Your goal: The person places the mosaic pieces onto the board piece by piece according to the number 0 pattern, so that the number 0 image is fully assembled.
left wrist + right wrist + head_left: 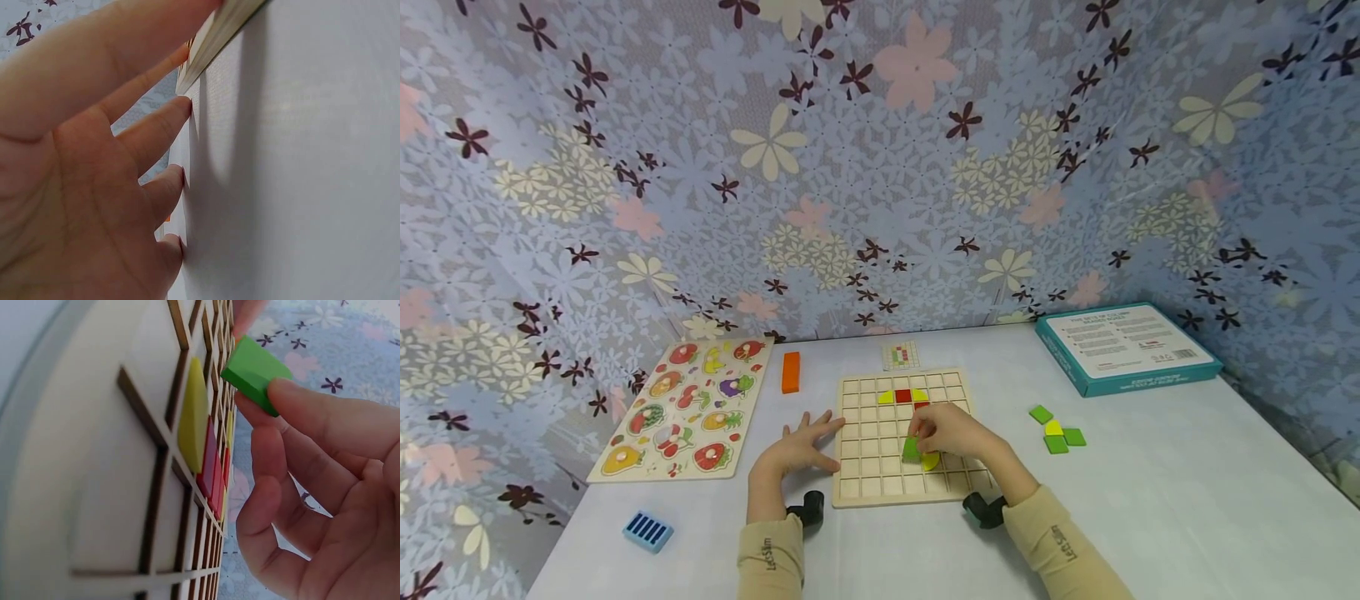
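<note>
Against a flower-printed cloth (850,183) stands a white-covered desk (1150,508), carrying a teal box (1127,354) at the far right, an orange block (791,372) and a striped blue block (648,532). Fruit pieces fill the fruit puzzle board (737,442) on the left. Between them lies a wooden grid board (859,446); yellow rounded tiles (886,397) and red tiles (903,396) occupy some of its cells, most being bare. The green tile (253,365) is flat, smooth-faced and bright, held tilted above the grid, clamped between thumb and forefinger of the right hand (951,433). The left hand (796,446) has its fingers spread apart, thumb and forefinger at the grid board's left edge.
</note>
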Demonstrator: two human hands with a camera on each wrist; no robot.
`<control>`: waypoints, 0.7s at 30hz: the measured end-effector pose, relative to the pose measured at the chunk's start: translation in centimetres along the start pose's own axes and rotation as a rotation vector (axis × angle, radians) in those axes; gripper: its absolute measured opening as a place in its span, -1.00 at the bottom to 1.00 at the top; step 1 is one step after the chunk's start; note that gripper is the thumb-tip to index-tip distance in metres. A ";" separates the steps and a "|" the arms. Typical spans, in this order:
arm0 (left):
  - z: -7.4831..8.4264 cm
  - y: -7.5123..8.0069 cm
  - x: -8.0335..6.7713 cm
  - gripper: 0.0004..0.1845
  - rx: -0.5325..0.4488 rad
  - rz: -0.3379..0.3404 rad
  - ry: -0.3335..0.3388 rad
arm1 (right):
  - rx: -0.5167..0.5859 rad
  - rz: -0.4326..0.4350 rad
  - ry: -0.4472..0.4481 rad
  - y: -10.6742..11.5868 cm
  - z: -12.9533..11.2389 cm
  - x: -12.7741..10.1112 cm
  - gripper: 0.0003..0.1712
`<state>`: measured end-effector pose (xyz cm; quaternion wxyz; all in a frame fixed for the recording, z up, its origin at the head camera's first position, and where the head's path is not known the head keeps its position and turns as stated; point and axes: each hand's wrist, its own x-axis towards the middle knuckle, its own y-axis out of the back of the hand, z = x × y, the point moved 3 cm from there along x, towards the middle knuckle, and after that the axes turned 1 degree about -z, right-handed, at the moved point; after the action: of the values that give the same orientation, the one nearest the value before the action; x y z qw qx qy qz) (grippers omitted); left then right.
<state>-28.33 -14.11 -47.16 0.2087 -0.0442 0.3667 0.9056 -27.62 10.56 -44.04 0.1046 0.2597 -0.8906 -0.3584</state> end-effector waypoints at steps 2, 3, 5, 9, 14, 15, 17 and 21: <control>0.0 0.0 0.0 -0.17 -0.004 0.000 0.000 | -0.004 -0.018 -0.002 -0.3 -0.1 -0.1 -0.86; 0.0 0.0 0.0 -0.17 -0.005 0.001 -0.001 | -0.008 -0.026 -0.008 -0.4 -0.1 -0.1 -0.86; 0.0 0.0 0.0 -0.17 -0.005 -0.001 0.001 | -0.013 -0.040 -0.016 -0.6 -0.2 -0.2 -0.86; 0.1 0.1 -0.1 -0.17 0.001 0.002 0.004 | -0.039 -0.050 -0.015 -0.8 -0.4 -0.3 -0.87; 0.2 0.1 -0.2 -0.18 0.001 0.004 0.010 | -0.085 -0.052 0.001 -1.0 -0.5 -0.2 -0.90; 0.2 0.1 -0.2 -0.18 0.000 0.004 0.010 | -0.091 -0.050 0.001 -1.0 -0.4 -0.2 -0.91; 0.2 0.1 -0.2 -0.18 -0.001 0.004 0.012 | -0.097 -0.048 -0.003 -1.0 -0.4 -0.2 -0.91; 0.3 0.1 -0.3 -0.18 0.003 0.007 0.015 | -0.099 -0.050 -0.009 -1.0 -0.4 -0.3 -0.91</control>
<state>-28.06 -14.07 -46.79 0.2027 -0.0495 0.3697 0.9054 -26.88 9.91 -44.44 0.1041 0.2746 -0.8656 -0.4055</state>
